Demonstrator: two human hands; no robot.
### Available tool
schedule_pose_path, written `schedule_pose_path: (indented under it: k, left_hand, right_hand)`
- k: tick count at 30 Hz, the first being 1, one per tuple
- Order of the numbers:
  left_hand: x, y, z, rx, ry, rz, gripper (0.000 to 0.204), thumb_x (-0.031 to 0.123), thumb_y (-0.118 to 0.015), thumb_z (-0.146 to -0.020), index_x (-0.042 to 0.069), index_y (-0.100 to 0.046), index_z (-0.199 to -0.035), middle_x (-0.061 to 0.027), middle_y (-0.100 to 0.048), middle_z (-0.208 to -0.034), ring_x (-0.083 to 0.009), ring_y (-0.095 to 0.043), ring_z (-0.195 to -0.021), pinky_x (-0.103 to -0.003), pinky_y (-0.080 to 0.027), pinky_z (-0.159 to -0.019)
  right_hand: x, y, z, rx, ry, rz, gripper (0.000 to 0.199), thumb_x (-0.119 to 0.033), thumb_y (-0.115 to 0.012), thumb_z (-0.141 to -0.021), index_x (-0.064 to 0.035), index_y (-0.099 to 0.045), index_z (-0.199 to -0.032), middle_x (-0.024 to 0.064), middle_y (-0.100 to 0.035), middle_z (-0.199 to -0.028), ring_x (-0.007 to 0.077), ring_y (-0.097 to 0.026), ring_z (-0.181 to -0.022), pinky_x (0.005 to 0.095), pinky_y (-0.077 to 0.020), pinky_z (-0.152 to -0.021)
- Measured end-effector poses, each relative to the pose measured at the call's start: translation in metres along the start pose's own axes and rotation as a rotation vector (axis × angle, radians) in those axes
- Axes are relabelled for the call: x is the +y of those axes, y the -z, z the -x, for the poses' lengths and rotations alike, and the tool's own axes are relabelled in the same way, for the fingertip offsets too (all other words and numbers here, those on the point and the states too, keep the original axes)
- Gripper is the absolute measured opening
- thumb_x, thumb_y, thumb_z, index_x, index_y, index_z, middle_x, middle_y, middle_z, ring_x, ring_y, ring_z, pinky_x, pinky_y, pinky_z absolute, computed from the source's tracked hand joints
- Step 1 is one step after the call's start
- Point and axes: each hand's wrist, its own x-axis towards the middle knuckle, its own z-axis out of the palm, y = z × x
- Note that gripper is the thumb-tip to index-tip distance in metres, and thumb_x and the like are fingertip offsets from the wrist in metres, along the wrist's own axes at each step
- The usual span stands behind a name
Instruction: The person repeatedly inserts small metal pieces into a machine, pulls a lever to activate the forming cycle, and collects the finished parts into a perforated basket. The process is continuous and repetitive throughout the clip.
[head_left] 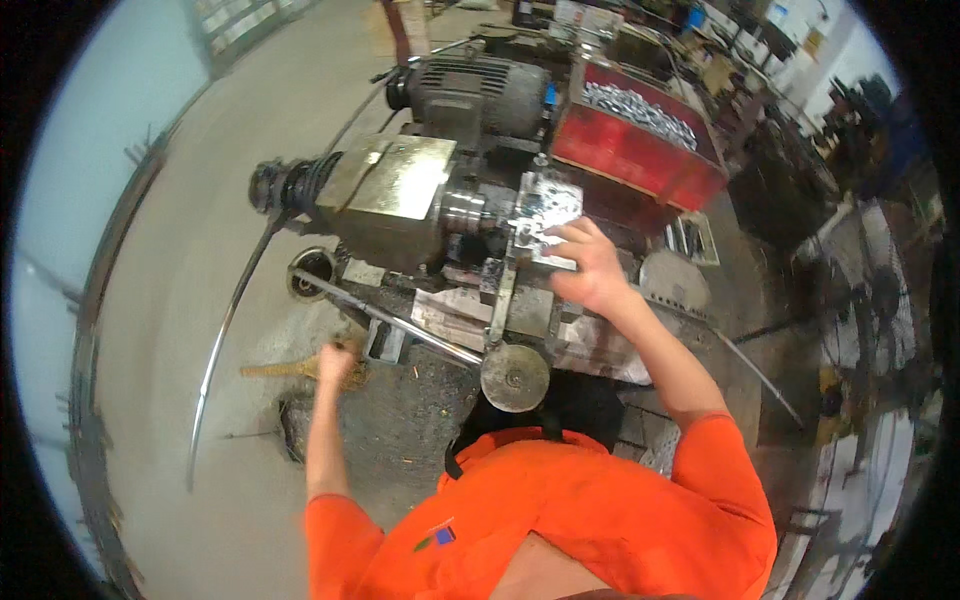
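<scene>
Right hand (590, 270) reaches onto the lathe (400, 195), fingers spread flat over the shiny metal block (545, 210) just past the chuck. Left hand (335, 362) is low beside the machine, curled around a straw-coloured brush (280, 370) over the grimy floor (180, 300), red tray (640, 150) of metal parts behind

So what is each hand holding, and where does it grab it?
The left hand is closed around the near end of a thin brown stick. The right hand rests on the lathe's shiny metal block, fingers on its near edge; a real grip cannot be told.
</scene>
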Motion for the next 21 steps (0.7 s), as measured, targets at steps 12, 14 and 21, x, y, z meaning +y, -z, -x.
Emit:
schedule_pose_path:
  k: [12, 14, 21]
  left_hand:
    - [0.009, -0.020, -0.021, 0.100, -0.403, -0.665, 0.031, 0.027, -0.062, -0.077, 0.014, -0.061, -0.105, -0.0086, -0.066, -0.090, -0.0264, -0.063, -0.086, -0.042, -0.049, -0.070]
    - [0.036, -0.001, -0.019, 0.122, -0.369, -0.420, 0.032, 0.029, -0.061, -0.079, 0.010, -0.061, -0.105, -0.0101, -0.066, -0.084, -0.0260, -0.064, -0.078, -0.041, -0.049, -0.067]
    - [0.103, 0.067, 0.008, 0.104, -0.031, 0.633, 0.048, 0.038, -0.058, -0.085, -0.006, -0.057, -0.105, -0.0170, -0.062, -0.069, -0.0214, -0.059, -0.046, -0.029, -0.048, -0.041]
  right_hand:
    - [0.119, 0.174, 0.297, -0.092, -0.945, 0.585, 0.047, -0.012, -0.058, -0.060, -0.0048, -0.061, -0.107, 0.0158, -0.057, -0.116, 0.0327, -0.052, -0.106, 0.0379, -0.0422, -0.091]
    - [0.180, 0.201, 0.422, -0.300, -1.149, 0.889, 0.053, -0.016, -0.059, -0.063, -0.0082, -0.056, -0.115, 0.0149, -0.053, -0.121, 0.0333, -0.051, -0.109, 0.0393, -0.0417, -0.092]
    - [0.123, 0.170, 0.448, -0.316, -1.486, 0.858, 0.028, -0.022, -0.057, -0.068, -0.0037, -0.058, -0.089, 0.0200, -0.062, -0.092, 0.0363, -0.059, -0.090, 0.0455, -0.0463, -0.078]
